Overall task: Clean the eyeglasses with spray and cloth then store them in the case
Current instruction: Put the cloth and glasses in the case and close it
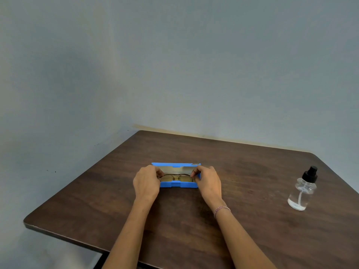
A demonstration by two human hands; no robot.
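Near the middle of the frame, on the dark wooden table (184,226), an open blue case (177,185) stands with its lid (175,164) raised toward the wall. Gold-rimmed eyeglasses (175,178) lie inside it. The left hand (146,181) and right hand (208,181) each pinch one end of the frame with curled fingertips. At the right edge, well apart, stands a clear spray bottle (303,189) with a black cap. A bracelet (221,209) circles the right wrist.

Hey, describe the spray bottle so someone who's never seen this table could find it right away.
Start at the dark wooden table. The spray bottle stands upright alone near its right edge, well apart from the blue case in the middle. Unlike the case, it is tall, clear, and capped with a black pump top.
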